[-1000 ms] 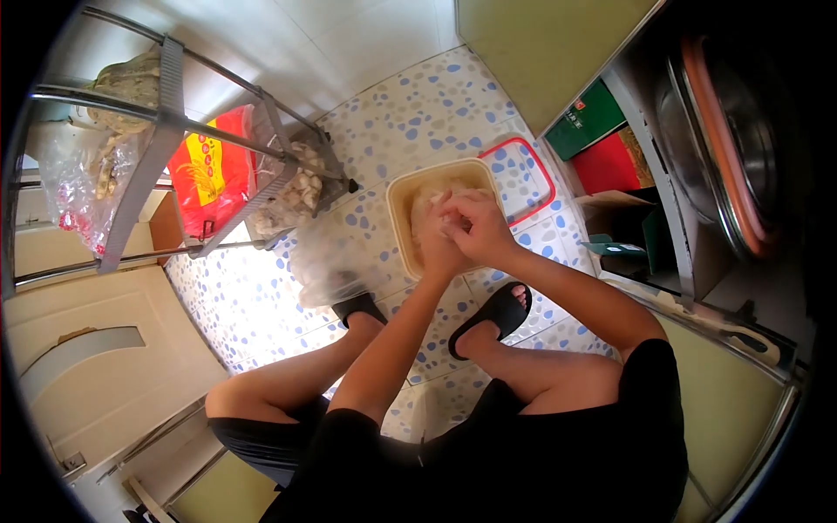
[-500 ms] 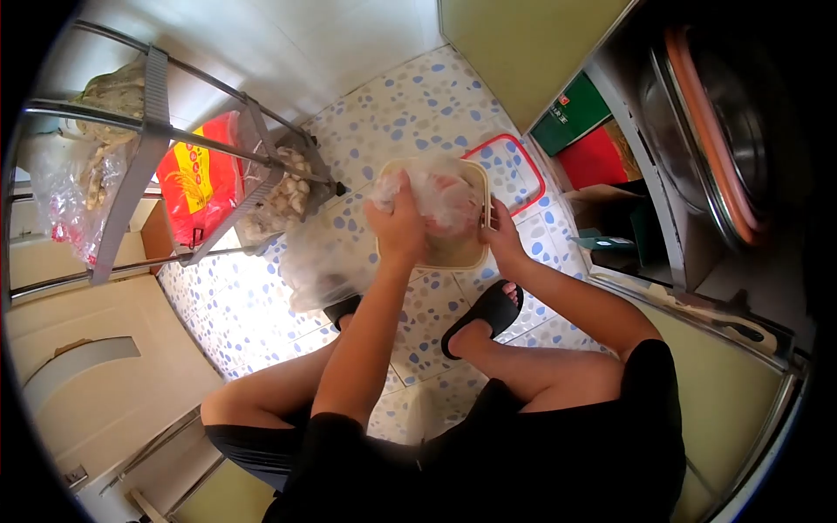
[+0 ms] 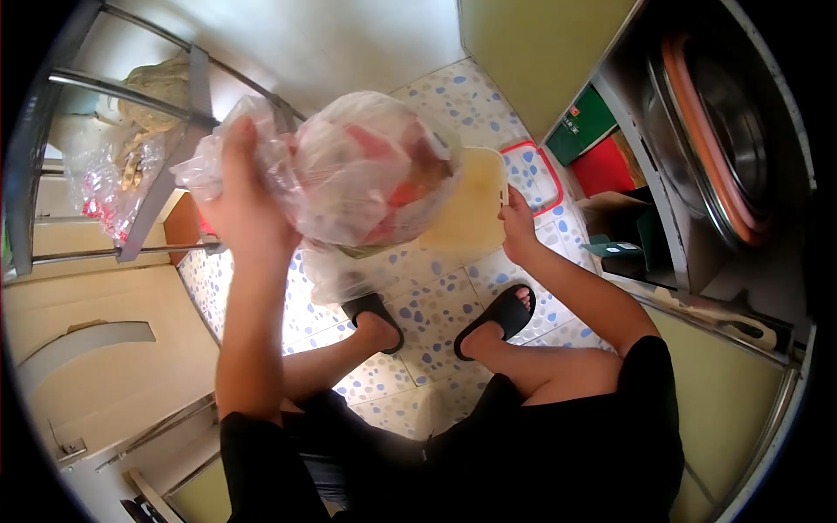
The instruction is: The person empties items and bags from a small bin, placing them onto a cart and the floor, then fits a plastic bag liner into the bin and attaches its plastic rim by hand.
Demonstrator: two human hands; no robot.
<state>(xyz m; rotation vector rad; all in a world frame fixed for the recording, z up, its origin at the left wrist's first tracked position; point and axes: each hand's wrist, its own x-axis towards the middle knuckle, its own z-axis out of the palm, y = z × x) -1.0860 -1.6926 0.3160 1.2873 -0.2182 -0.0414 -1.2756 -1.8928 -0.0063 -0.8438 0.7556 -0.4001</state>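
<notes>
My left hand (image 3: 253, 196) is closed round the gathered neck of a clear plastic bag (image 3: 366, 166), raised towards the camera. Red and pale shapes show through the bag, but I cannot make out what they are. My right hand (image 3: 520, 227) grips the right rim of a cream plastic container (image 3: 479, 200). The bag hides the container's left part. On the floor past the container lies a lid with a red rim (image 3: 549, 174). Another thin clear bag (image 3: 336, 275) shows below the raised one.
A metal rack (image 3: 200, 87) with bagged goods (image 3: 126, 166) stands on the left. At the right, an open cabinet holds metal basins (image 3: 741, 122) and a green box (image 3: 575, 126). My feet in black slippers (image 3: 497, 318) rest on the patterned tile floor (image 3: 427, 305).
My left hand has lifted the plastic bag up and to the left, out of the container. My right hand still holds the container's rim.
</notes>
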